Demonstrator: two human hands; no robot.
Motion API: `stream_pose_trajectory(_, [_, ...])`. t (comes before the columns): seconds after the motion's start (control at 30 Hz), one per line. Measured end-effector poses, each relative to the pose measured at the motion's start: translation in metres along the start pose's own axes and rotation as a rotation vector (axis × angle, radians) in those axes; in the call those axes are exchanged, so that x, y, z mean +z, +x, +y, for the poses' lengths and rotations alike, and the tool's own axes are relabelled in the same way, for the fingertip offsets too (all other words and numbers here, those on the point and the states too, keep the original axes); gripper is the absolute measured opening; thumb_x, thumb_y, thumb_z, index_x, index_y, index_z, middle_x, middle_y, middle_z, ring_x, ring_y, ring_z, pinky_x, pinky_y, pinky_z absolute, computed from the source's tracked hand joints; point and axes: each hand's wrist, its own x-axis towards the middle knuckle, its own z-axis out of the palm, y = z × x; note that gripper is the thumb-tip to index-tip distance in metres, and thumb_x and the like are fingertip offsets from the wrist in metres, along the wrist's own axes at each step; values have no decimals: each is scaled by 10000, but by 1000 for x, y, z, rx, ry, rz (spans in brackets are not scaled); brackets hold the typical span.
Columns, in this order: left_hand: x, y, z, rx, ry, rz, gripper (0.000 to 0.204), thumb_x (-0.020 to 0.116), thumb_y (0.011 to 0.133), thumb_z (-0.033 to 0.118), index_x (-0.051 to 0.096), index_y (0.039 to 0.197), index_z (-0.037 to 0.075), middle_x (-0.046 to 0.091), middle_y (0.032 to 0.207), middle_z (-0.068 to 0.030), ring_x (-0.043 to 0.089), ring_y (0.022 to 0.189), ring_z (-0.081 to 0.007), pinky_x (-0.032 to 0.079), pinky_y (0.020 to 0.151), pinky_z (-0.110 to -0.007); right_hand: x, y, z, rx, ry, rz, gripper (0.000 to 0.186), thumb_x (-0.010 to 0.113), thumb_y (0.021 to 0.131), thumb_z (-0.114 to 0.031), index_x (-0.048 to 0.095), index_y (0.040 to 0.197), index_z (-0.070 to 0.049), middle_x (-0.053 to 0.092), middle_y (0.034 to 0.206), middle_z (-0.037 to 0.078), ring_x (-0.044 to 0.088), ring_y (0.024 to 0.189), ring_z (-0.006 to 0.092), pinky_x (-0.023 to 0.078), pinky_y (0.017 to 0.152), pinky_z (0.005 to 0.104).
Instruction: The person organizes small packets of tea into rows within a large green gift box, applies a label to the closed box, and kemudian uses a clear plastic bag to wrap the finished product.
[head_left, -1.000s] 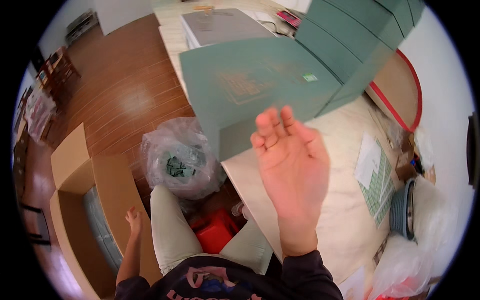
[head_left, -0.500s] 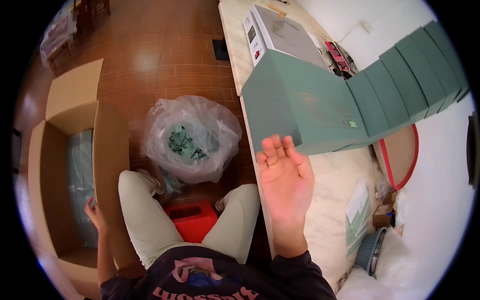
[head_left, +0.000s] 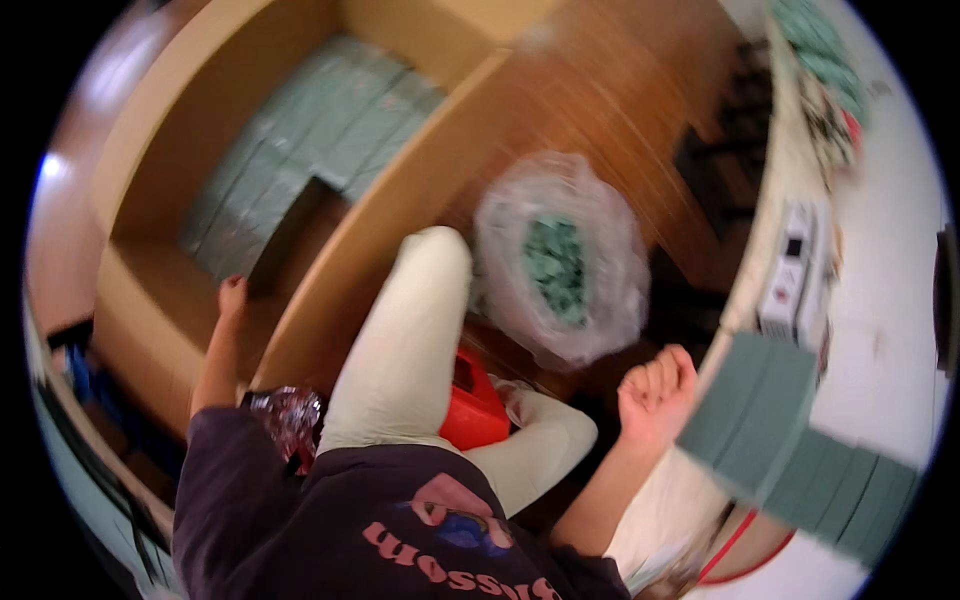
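My left hand [head_left: 232,297] is inside the big cardboard box [head_left: 400,190] on the left, its fingers drawn together; what they hold, if anything, is too small and blurred to make out. Beside it is a dark brown patch next to rows of green packs in clear plastic wrap [head_left: 300,130]. My right hand [head_left: 656,392] is raised above the table edge at the right, palm up, fingers curled in, with nothing seen in them. Close to it are stacked green boxes [head_left: 755,400] on the table.
A clear plastic bag [head_left: 615,230] with green scraps [head_left: 555,270] stands on the wooden floor. A red plastic stool [head_left: 473,408] is between my legs. A white machine [head_left: 793,270] sits on the long table, and shiny wrapping [head_left: 290,415] lies by the box.
My view has swung left toward the cardboard box. My left hand has gone from above the packs to near the brown patch. My right hand's fingers have curled from open.
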Motion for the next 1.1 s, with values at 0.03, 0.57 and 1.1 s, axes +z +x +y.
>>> stream_pose_trajectory(0.03, [-8,-12,-15,-1,-16,73,364,599,827,229,608,1069,-43,667,970,-175,629,949,-274,474,846,-364,1,6,11,26,-5,-12,266,387,964,-238,477,764,-86,260,463,-26,182,360,96,193,389,258])
stream_pose_trajectory(0.57, [18,49,60,-22,719,-137,747,768,723,294,400,1319,33,444,1287,-208,471,1171,-375,425,971,-441,24,102,87,189,-331,256,307,418,966,-338,436,749,-121,143,477,-56,92,404,87,131,419,276])
stream_pose_trajectory(1.1, [30,53,98,215,912,-49,1069,828,505,587,353,1317,78,427,1169,-135,433,1128,-318,407,935,-452,1,134,129,455,-540,328,259,398,983,-278,519,839,-99,262,479,-40,176,360,85,208,393,261])
